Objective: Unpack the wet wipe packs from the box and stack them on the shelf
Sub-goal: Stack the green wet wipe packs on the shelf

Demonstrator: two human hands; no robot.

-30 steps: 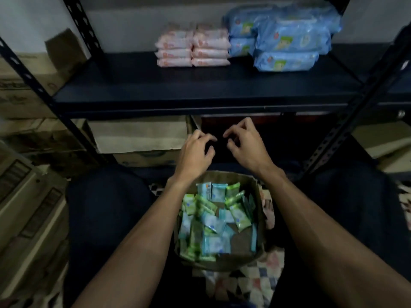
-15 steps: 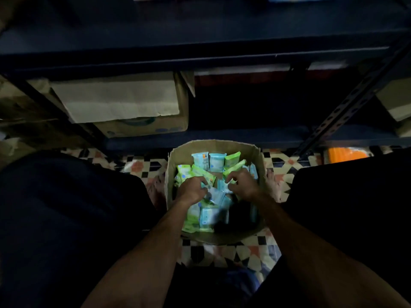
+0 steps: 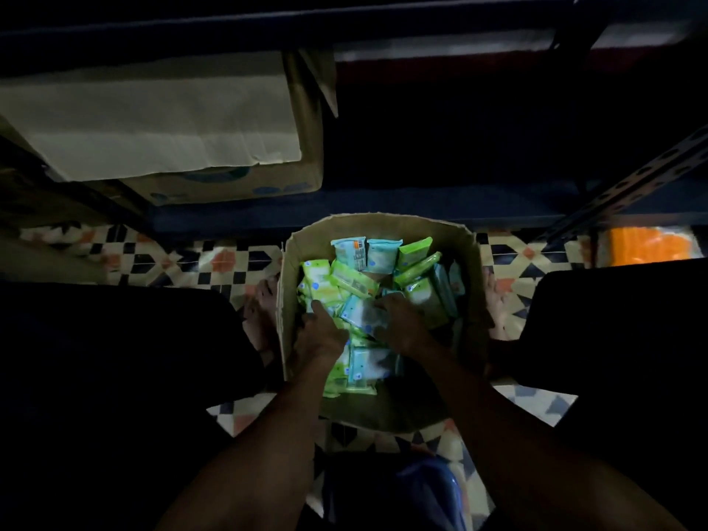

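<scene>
An open cardboard box [image 3: 383, 221] stands on the tiled floor between my knees, holding several small green and light-blue wet wipe packs [image 3: 383, 254]. Both of my hands reach down into it. My left hand [image 3: 322, 337] has its fingers curled over green packs at the box's left side. My right hand [image 3: 402, 325] grips a light-blue pack [image 3: 360, 314] that lies between the two hands. The dark shelf [image 3: 344, 21] shows only as its front edge along the top; the packs stacked on it are out of view.
A larger cardboard box [image 3: 161, 124] with an open flap sits on the low shelf at the left. A slotted shelf upright [image 3: 632, 185] slants at the right, with an orange object [image 3: 647, 245] beyond it. My bare feet [image 3: 264, 300] flank the box. The scene is very dim.
My view has dropped from the upper shelf down to the box. Both hands went from hovering above the box down into it and now close on packs.
</scene>
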